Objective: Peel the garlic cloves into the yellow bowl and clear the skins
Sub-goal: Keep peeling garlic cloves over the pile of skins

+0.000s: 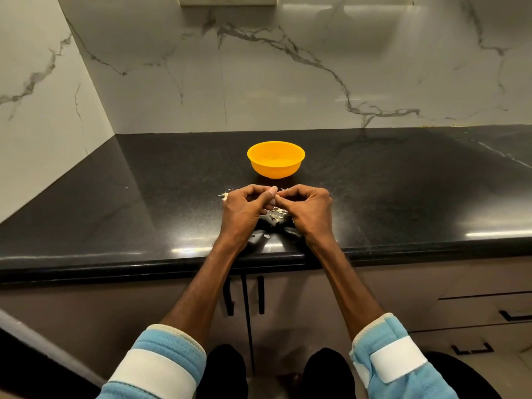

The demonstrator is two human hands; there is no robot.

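Pinching in from both sides, the curled fingers (244, 192) of the left hand (244, 210) and those of the right hand (309, 208) are clamped together on a small pale garlic clove (271, 201). It is almost wholly hidden between the thumbs, so I cannot tell how much skin is on it. Both hands hover just above the counter (115, 211), near its front edge. Directly under them, at 6 o'clock from the clove, lies a loose heap of papery skins (277, 212), with a few more flakes at 9 o'clock of the left hand and one nearer the counter's edge. At 12 o'clock from the hands, a little apart from them, stands the yellow bowl (275, 168), upright; its inside shows only partly from here, and I cannot tell whether any cloves lie in it. The step in hand looks like the peeling itself, with clearing the skins not yet begun. The next move likely calls for one thumb to strip the last skin away while the other hand holds the clove firm. Then comes a short reach toward 12 o'clock to drop the bare clove over the bowl's rim without carrying flakes along.
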